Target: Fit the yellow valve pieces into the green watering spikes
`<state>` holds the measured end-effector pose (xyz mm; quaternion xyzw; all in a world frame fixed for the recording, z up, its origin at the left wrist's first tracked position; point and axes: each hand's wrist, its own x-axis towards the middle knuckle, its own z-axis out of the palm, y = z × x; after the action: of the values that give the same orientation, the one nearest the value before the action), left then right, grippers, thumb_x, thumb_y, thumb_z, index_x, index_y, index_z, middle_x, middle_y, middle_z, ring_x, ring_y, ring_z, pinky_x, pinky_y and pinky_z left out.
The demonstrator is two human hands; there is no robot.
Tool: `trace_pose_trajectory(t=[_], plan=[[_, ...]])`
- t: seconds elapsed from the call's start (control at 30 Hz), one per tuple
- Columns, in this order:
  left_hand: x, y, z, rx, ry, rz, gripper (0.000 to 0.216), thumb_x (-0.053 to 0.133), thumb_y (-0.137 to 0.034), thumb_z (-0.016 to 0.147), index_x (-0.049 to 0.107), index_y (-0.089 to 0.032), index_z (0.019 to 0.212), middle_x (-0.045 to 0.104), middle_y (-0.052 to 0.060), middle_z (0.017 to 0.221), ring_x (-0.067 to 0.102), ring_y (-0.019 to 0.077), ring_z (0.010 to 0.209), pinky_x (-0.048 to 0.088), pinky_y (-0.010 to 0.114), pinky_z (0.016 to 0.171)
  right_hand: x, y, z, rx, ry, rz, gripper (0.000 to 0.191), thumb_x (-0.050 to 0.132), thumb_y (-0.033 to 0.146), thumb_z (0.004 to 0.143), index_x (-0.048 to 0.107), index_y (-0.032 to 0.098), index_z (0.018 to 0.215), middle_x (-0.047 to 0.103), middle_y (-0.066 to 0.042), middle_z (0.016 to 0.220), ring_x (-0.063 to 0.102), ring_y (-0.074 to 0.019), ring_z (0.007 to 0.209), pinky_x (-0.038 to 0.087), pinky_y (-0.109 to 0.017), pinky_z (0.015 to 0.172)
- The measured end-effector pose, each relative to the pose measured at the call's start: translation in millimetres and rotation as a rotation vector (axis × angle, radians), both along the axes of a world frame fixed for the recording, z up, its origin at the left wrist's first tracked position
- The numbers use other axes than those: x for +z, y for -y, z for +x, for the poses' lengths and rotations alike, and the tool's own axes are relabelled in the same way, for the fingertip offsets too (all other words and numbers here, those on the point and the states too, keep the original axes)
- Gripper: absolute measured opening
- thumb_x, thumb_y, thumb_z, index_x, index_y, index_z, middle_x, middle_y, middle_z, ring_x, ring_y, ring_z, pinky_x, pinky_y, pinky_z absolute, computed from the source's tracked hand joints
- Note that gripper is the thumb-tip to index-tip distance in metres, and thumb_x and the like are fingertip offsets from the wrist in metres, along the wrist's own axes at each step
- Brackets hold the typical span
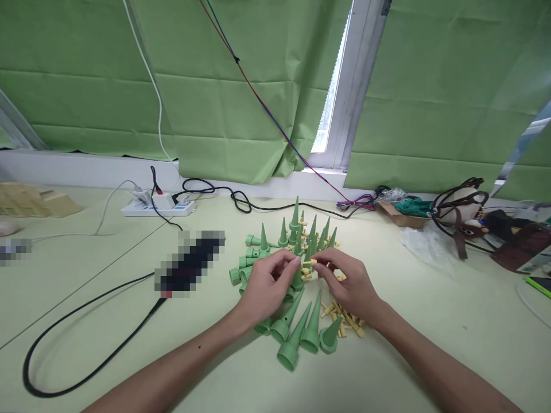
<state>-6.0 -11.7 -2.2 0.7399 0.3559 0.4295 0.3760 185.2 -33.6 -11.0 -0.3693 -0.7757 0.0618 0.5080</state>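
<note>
My left hand (269, 282) is closed, thumb and index finger pinched at the side of an upright green plastic watering spike (297, 280), partly hidden by the fingers. Between the fingertips of my right hand (349, 278) is a small yellow peg (310, 262), lying level and pointing at the spike. Beyond my hands stand several green spikes (321, 236), some with yellow pegs in their sides. More green spikes (295, 338) lie on their sides in front of my hands. A loose pile of yellow pegs (350, 324) rests below my right hand.
A black cable runs to a blurred dark device (189, 267) on the left of the table (430, 355). A white power strip (159, 209) sits at the back. On the right are a cardboard box (402, 215), clear plastic (426, 246) and a bag (462, 209).
</note>
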Motion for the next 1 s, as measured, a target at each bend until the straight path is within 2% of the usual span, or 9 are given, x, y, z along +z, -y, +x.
trace_pose_trajectory(t=[0.13,0.23,0.37,0.5,0.6,0.8,1.0], plan=[[2.6,-1.1,-0.9,0.079,0.048,0.014,0.019,0.055,-0.039,0.093,0.058,-0.021,0.099,0.049,-0.004,0.068,0.042,0.0091,0.055,0.033,0.020,0.049,-0.5,-0.8,1.0,-0.028,-0.038,-0.020,0.011,0.050,0.019,0.096,0.061,0.019,0.098,0.065,-0.005,0.083,0.058,-0.0139,0.066,0.050,-0.027,0.059],[3.7,-1.0,-1.0,0.110,0.013,0.028,0.021,0.057,-0.040,0.092,0.056,-0.022,0.103,0.051,-0.004,0.070,0.045,0.0092,0.054,0.035,0.021,0.049,-0.3,-1.4,1.3,-0.047,-0.047,-0.017,0.011,0.050,0.019,0.096,0.061,0.019,0.097,0.065,-0.005,0.081,0.058,-0.0142,0.066,0.050,-0.027,0.059],[2.1,-1.8,-1.0,0.086,-0.137,0.050,0.021,0.056,-0.041,0.092,0.057,-0.022,0.102,0.050,-0.005,0.066,0.044,0.0099,0.053,0.034,0.022,0.050,0.1,-1.6,0.0,-0.055,-0.068,-0.014,0.010,0.051,0.018,0.096,0.061,0.018,0.097,0.064,-0.005,0.082,0.059,-0.0144,0.068,0.050,-0.027,0.059],[-2.3,-5.0,-1.0,0.066,-0.296,0.111,0.018,0.057,-0.037,0.091,0.060,-0.020,0.092,0.051,-0.004,0.063,0.044,0.0115,0.055,0.034,0.024,0.054,0.1,-1.0,-1.3,-0.092,-0.094,0.001,0.009,0.051,0.018,0.095,0.060,0.018,0.097,0.063,-0.005,0.081,0.058,-0.0147,0.068,0.051,-0.028,0.061],[-4.3,-6.7,-1.4,0.060,-0.395,0.165,0.014,0.059,-0.032,0.089,0.061,-0.018,0.088,0.054,-0.003,0.067,0.047,0.0123,0.057,0.035,0.025,0.056,0.5,-0.9,-1.2,-0.114,-0.110,0.012,0.009,0.051,0.018,0.095,0.060,0.018,0.097,0.062,-0.004,0.081,0.059,-0.0150,0.069,0.052,-0.028,0.061],[-4.7,-6.0,-2.7,0.021,-0.495,0.236,0.011,0.057,-0.029,0.088,0.061,-0.018,0.090,0.057,0.001,0.087,0.049,0.0123,0.062,0.035,0.025,0.058,0.3,-1.1,-1.0,-0.127,-0.142,0.013,0.009,0.050,0.018,0.095,0.060,0.018,0.097,0.062,-0.004,0.080,0.060,-0.0149,0.070,0.053,-0.028,0.061],[-3.5,-5.5,-2.3,0.000,-0.551,0.256,0.012,0.058,-0.029,0.088,0.060,-0.017,0.084,0.058,0.002,0.087,0.052,0.0154,0.068,0.034,0.025,0.058,-2.4,-0.9,-0.5,-0.195,-0.185,0.047,0.008,0.052,0.018,0.094,0.058,0.019,0.099,0.062,-0.004,0.081,0.061,-0.0148,0.068,0.054,-0.029,0.061]])
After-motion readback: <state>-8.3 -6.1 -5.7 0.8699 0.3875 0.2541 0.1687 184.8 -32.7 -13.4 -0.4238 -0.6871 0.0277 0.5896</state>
